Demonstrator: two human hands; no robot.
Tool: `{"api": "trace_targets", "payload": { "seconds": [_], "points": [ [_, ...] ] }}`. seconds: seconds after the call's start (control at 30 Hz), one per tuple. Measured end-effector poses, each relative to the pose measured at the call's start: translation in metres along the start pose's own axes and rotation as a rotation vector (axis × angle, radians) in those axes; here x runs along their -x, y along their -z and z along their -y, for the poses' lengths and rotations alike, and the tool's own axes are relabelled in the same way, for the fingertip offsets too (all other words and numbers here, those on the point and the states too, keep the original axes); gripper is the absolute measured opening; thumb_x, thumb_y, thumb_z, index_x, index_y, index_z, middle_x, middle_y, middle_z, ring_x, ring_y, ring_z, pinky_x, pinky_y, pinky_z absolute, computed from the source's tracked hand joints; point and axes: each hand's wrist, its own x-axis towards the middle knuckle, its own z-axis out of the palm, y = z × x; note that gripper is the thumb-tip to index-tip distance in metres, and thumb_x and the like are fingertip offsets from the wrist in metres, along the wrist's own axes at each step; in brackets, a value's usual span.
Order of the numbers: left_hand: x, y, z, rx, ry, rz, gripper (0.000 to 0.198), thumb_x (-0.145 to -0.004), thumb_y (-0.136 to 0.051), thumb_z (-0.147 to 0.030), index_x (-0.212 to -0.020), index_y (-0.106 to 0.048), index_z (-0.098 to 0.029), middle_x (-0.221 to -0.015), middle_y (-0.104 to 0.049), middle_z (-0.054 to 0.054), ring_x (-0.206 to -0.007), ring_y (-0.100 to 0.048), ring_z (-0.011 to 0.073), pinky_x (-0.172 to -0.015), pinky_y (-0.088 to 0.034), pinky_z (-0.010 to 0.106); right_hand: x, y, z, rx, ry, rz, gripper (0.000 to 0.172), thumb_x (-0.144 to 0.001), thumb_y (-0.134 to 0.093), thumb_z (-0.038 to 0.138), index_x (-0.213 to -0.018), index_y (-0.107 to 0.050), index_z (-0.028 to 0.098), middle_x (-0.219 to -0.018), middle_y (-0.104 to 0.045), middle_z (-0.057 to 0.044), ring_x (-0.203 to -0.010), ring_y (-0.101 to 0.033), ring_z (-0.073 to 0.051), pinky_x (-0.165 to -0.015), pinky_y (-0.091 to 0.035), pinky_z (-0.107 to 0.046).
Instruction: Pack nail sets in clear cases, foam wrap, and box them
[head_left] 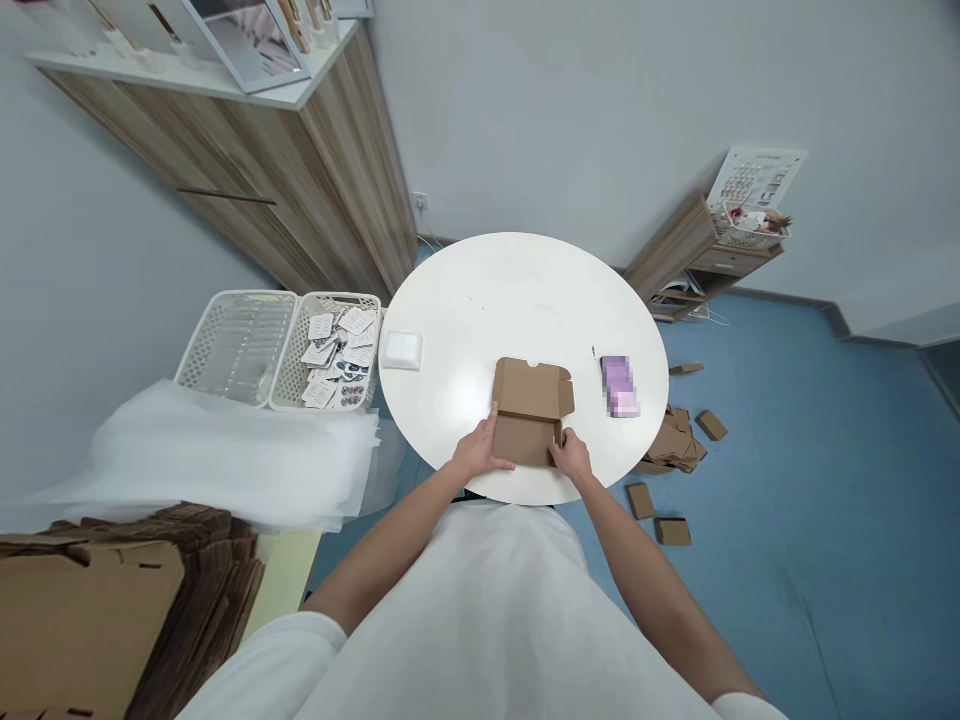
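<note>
White oval desk [517,290] underneath. Cardboard box [525,442] at its near side, directly before person, presumably for easy reach. Long axis runs left-right; opening faces up, lid [529,388] swung open, pointing away. Left hand [480,450] spread wide against left end, probably bracing; right hand [571,455] curled narrow, pinching right end. Purple item [619,385], smaller white packet [403,350] apart, likely leaving working room.

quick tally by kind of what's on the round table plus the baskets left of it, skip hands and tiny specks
Box: 1
White packet: 1
Purple item: 1
Baskets: 2
Total: 5
</note>
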Motion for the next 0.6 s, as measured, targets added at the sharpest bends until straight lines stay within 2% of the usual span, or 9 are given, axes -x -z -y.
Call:
{"api": "trace_targets", "payload": {
  "seconds": [0.1,0.17,0.33,0.47,0.53,0.6],
  "points": [
    [0.011,-0.015,0.009,0.175,0.053,-0.107,0.089,-0.070,-0.053,-0.052,-0.136,0.000,-0.021,-0.123,-0.041,0.013,-0.090,-0.054,0.0209,-0.075,-0.041,0.032,-0.003,0.002,0.000,0.000,-0.011,-0.004,0.008,-0.069,-0.045,0.024,-0.076,-0.041,0.022,-0.065,-0.053,0.000,-0.060,-0.050,-0.015,-0.051,-0.032,-0.024],
    [0.015,-0.024,0.013,0.284,0.081,-0.171,0.073,-0.077,-0.046,-0.046,-0.135,-0.010,-0.019,-0.119,-0.044,0.012,-0.083,-0.055,0.0162,-0.077,-0.042,0.032,-0.004,0.005,0.001,-0.031,-0.015,0.002,0.012,-0.071,-0.046,0.029,-0.081,-0.043,0.022,-0.067,-0.055,0.000,-0.062,-0.051,-0.015,-0.054,-0.033,-0.024],
    [0.017,-0.033,0.016,0.452,0.200,-0.279,0.056,-0.079,-0.046,-0.041,-0.127,-0.032,-0.016,-0.112,-0.047,0.012,-0.082,-0.053,0.0149,-0.078,-0.042,0.031,0.003,0.014,-0.002,-0.200,0.018,0.059,0.046,-0.070,-0.048,0.050,-0.105,-0.043,0.021,-0.080,-0.059,-0.002,-0.067,-0.056,-0.016,-0.061,-0.038,-0.027],
    [0.017,-0.037,0.012,0.589,0.271,-0.246,0.053,-0.079,-0.046,-0.041,-0.125,-0.036,-0.017,-0.110,-0.048,0.012,-0.085,-0.052,0.0154,-0.079,-0.041,0.031,0.015,0.017,-0.007,-0.454,-0.005,0.173,0.053,-0.072,-0.043,0.054,-0.115,-0.037,0.024,-0.102,-0.055,-0.006,-0.050,-0.055,-0.010,-0.053,-0.042,-0.026],
    [0.016,-0.040,0.008,0.656,0.281,-0.228,0.053,-0.078,-0.047,-0.040,-0.125,-0.036,-0.018,-0.111,-0.048,0.011,-0.089,-0.052,0.0163,-0.078,-0.041,0.031,0.020,0.017,-0.009,-0.594,-0.015,0.232,0.055,-0.072,-0.043,0.054,-0.118,-0.034,0.026,-0.112,-0.049,-0.008,-0.049,-0.055,-0.009,-0.047,-0.044,-0.026],
    [0.014,-0.043,0.004,0.695,0.280,-0.224,0.053,-0.078,-0.048,-0.039,-0.124,-0.037,-0.018,-0.112,-0.048,0.011,-0.092,-0.051,0.0172,-0.079,-0.040,0.030,0.021,0.016,-0.010,-0.704,-0.008,0.259,0.056,-0.070,-0.046,0.053,-0.118,-0.034,0.027,-0.117,-0.045,-0.008,-0.052,-0.057,-0.010,-0.047,-0.046,-0.026]
  ]
}}
